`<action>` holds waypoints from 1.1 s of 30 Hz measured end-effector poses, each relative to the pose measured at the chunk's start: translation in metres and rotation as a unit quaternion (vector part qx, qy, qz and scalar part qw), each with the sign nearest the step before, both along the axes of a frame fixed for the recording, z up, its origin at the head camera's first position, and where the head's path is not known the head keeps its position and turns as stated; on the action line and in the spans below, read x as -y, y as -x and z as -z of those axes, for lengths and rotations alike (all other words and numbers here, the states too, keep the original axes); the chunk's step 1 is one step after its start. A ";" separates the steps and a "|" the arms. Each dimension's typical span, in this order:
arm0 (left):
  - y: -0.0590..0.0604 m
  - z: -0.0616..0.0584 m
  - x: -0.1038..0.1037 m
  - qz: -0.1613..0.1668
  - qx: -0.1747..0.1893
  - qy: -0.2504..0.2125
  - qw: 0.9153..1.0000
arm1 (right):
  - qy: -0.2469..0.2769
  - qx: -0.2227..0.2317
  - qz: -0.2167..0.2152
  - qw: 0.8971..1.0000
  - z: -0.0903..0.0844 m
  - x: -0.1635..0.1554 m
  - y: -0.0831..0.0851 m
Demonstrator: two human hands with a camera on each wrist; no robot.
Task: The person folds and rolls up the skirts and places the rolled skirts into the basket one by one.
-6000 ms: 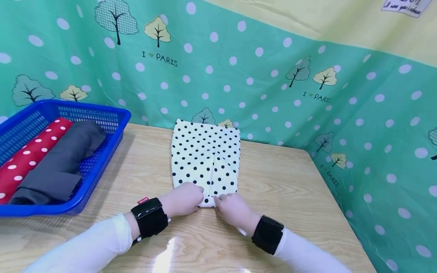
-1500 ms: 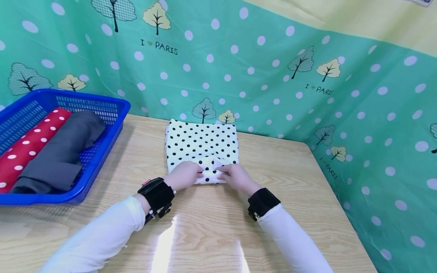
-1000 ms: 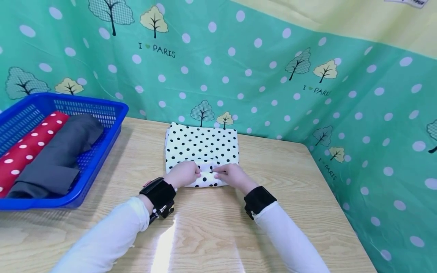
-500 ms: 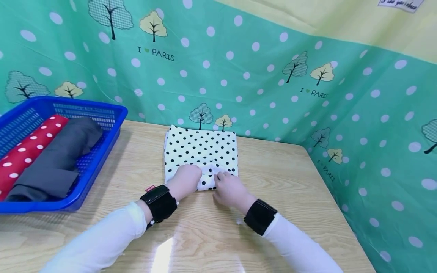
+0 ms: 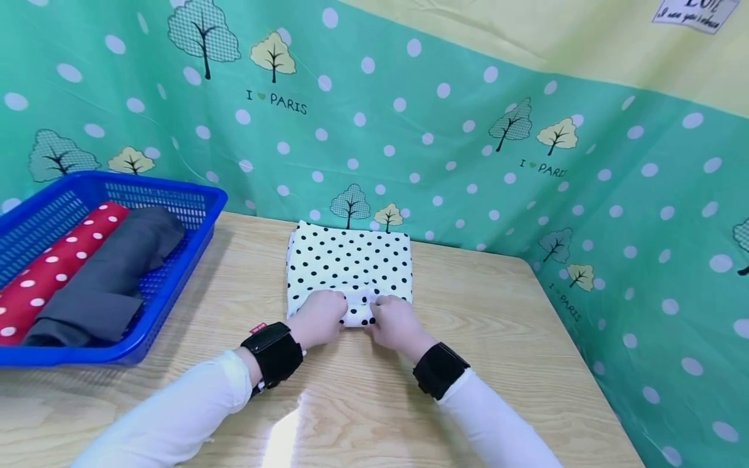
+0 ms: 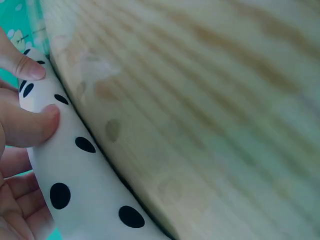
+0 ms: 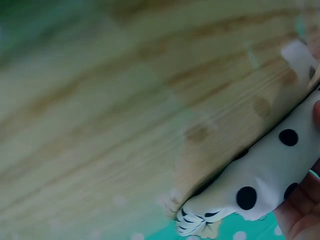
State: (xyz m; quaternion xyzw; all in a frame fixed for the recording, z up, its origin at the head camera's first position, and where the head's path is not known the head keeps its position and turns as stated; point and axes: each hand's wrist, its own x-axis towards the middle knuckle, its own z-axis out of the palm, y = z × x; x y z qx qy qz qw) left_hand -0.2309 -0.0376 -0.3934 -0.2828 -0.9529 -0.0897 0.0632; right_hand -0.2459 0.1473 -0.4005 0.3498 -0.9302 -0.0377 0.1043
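The near rolled edge of the polka-dot cloth (image 5: 350,266) is pinched by left hand (image 5: 316,317) and right hand (image 5: 396,323) side by side, roll lying crosswise.

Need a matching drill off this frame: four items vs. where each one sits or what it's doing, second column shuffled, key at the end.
Items:
1. Dotted cloth
2. Red cloth
3. Grey cloth
4. Left hand

Places or states:
A. In the basket, on its left side
B. Gripping the near edge of a folded cloth
C. On the table, by the backdrop
D. In the basket, to the right of another cloth

Pairs: 1-C, 2-A, 3-D, 4-B
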 end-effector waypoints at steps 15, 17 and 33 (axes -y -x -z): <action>0.016 -0.003 0.016 -0.018 0.172 -0.145 0.974 | 0.181 0.281 0.067 0.940 -0.001 -0.012 0.019; 0.019 -0.002 0.016 -0.027 0.197 -0.144 0.969 | 0.181 0.311 0.071 0.930 -0.001 -0.014 0.021; -0.015 -0.003 -0.001 0.002 -0.059 0.034 0.998 | 0.141 0.372 0.087 0.914 -0.006 -0.013 0.028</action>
